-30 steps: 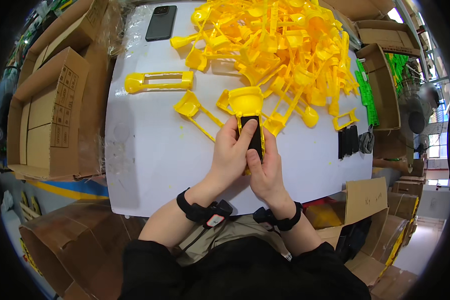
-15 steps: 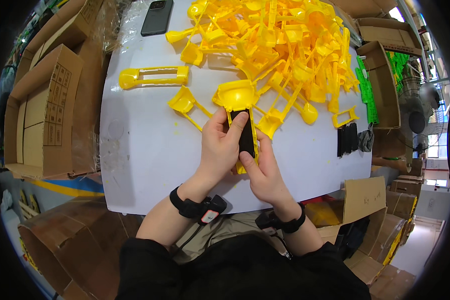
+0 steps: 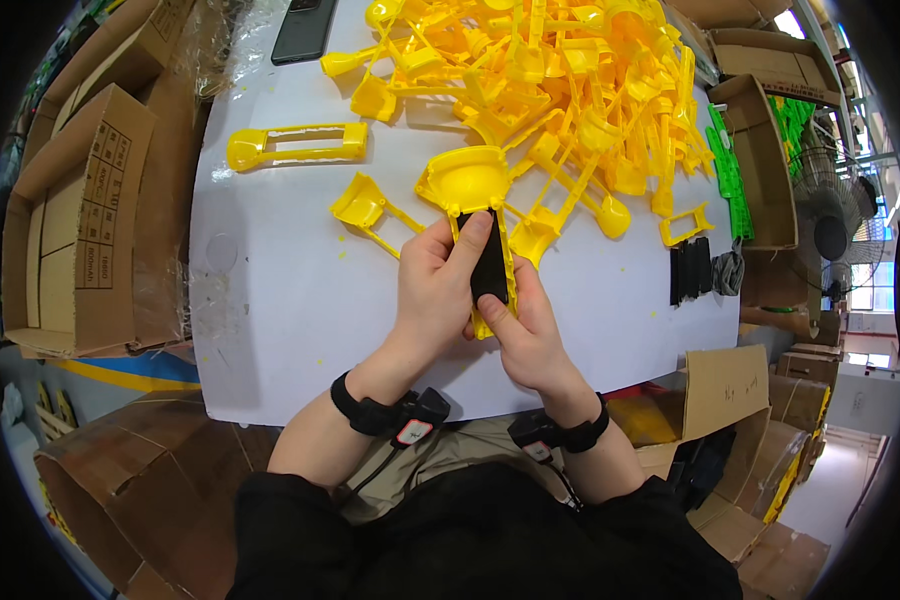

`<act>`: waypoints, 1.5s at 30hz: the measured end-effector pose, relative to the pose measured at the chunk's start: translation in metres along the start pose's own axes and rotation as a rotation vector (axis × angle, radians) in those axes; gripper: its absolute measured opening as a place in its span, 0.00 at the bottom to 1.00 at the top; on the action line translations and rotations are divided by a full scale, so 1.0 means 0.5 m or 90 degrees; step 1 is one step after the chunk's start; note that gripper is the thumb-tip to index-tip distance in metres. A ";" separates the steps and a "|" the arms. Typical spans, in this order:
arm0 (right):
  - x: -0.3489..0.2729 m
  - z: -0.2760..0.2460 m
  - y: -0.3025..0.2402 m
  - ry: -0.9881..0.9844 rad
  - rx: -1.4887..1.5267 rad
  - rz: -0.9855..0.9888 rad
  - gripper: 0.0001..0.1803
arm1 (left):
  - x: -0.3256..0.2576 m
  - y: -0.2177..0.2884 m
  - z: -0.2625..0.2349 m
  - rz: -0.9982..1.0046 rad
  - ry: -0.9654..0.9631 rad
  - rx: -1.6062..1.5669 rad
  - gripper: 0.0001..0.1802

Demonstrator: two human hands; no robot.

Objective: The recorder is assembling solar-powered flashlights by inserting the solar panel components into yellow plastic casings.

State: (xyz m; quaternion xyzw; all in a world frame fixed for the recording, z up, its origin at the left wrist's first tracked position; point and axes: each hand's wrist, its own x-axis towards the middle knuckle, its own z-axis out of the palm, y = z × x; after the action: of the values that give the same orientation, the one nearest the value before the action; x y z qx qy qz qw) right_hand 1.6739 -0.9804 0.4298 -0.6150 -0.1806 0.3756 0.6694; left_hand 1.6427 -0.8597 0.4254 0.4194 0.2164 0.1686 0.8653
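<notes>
Over the near middle of the white table, both my hands grip one yellow plastic frame with a cupped far end. A flat black strip lies in the frame's long slot. My left hand wraps the frame's left side, its thumb pressed on the strip's upper part. On the lower right, my right hand holds the frame with its thumb against the strip's near end. Fingers beneath the frame are partly hidden. Left of it rest a smaller-looking yellow piece and another yellow frame with a slot.
A large heap of yellow frames covers the table's far side. Black strips lie at the right, beside green parts. A phone is at the far left. Cardboard boxes flank the table.
My hands keep their grip on the yellow frame, thumbs still on the black strip. The whole view has shifted slightly, so the table's contents appear a little higher and further left.
</notes>
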 end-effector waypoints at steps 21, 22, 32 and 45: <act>-0.005 -0.006 0.021 0.002 -0.028 -0.038 0.12 | 0.000 -0.019 -0.007 0.052 0.001 0.080 0.17; -0.004 -0.007 0.026 0.015 -0.040 -0.052 0.12 | 0.000 -0.021 -0.010 0.062 -0.013 0.095 0.17; -0.023 -0.032 0.016 0.077 -0.102 -0.134 0.14 | -0.015 -0.020 0.000 0.275 -0.075 0.384 0.13; -0.175 -0.085 -0.096 -0.123 0.145 -0.022 0.23 | -0.135 0.000 0.090 0.100 -0.206 0.176 0.19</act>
State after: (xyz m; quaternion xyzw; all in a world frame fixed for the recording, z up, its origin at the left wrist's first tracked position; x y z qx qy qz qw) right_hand 1.6602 -1.0714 0.4874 -0.4929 -0.2110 0.4393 0.7207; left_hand 1.6087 -0.9211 0.4664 0.5711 0.0626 0.1352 0.8073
